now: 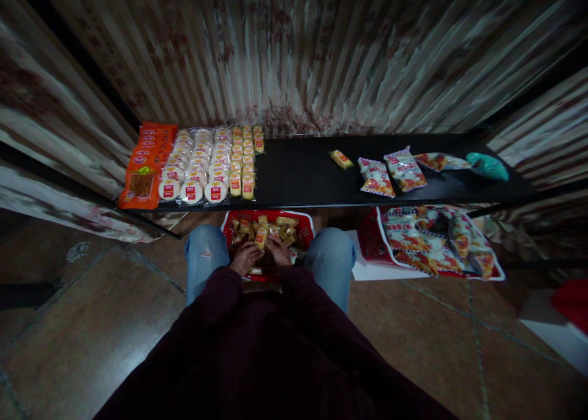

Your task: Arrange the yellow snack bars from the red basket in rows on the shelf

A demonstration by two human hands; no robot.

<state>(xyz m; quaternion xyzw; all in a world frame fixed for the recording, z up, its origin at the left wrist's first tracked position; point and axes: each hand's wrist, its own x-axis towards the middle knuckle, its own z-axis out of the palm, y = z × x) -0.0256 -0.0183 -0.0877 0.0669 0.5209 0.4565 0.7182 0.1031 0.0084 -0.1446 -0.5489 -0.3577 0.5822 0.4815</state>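
Black shelf (pixel 296 172), packet (pixel 261 237) between hands (pixel 247 256) (pixel 279 251)

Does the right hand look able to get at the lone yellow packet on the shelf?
Probably yes. The right hand is down at the basket, so the front edge of the shelf is in its way and it would have to rise past that, but nothing stands between that edge and the lone packet.

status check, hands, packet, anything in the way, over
Left hand and right hand at yellow packet, exact grip unclear. Packet over red basket. Knees flank basket, shelf just beyond; nothing seen blocking hands.
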